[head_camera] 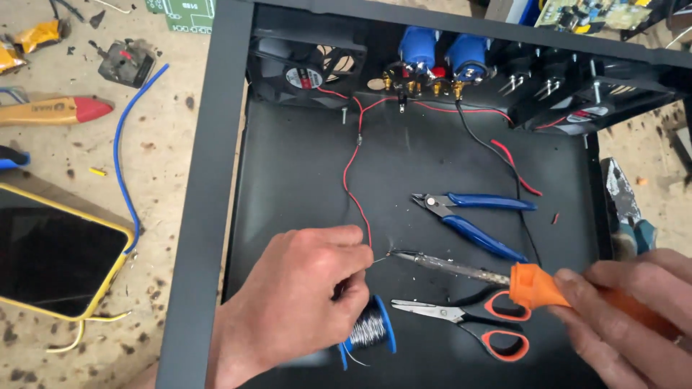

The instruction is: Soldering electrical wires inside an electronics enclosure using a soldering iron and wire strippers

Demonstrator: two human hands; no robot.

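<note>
1. The left hand pinches the red wire end inside the black case; the right hand grips the soldering iron, its tip at the wire.
2. Risk: the hot tip could burn the pinching fingers or the solder spool close below.
3. The joint itself is too small to make out.

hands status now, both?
Left hand: pinched shut on thin red wire.
Right hand: shut on orange-handled soldering iron.

Scuffed, stained pale wooden workbench, speckled with dark debris, lit by even daylight
</note>
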